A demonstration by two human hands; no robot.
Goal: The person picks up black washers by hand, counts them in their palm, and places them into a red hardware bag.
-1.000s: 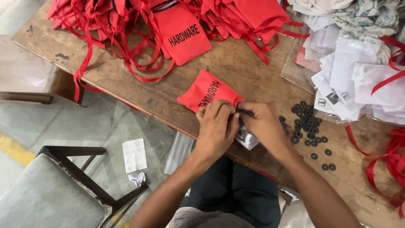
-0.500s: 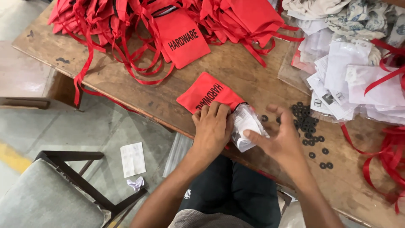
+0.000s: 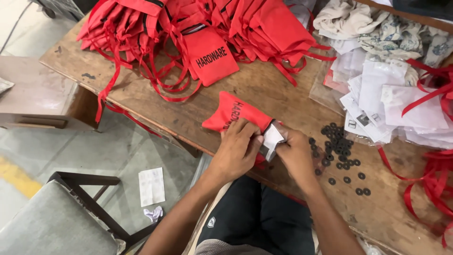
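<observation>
A small red drawstring pouch [image 3: 232, 112] with black lettering lies on the wooden table [image 3: 283, 97], its mouth turned toward me. My left hand [image 3: 238, 148] grips the pouch's open end. My right hand [image 3: 296, 153] pinches a small clear plastic packet [image 3: 272, 140] with white contents, held right at the pouch's mouth between both hands. Just right of my right hand lies a scatter of several small black washers [image 3: 336, 146].
A big heap of red pouches with red ribbons [image 3: 203, 28] covers the table's far side. White paper slips in clear bags [image 3: 391, 108] and crumpled cloth [image 3: 373, 23] sit at right. A grey chair [image 3: 52, 217] stands lower left; paper scraps [image 3: 152, 186] lie on the floor.
My right hand lifted the clear packet off to the right half a second ago, then brought it back against the pouch's mouth, where both hands now meet.
</observation>
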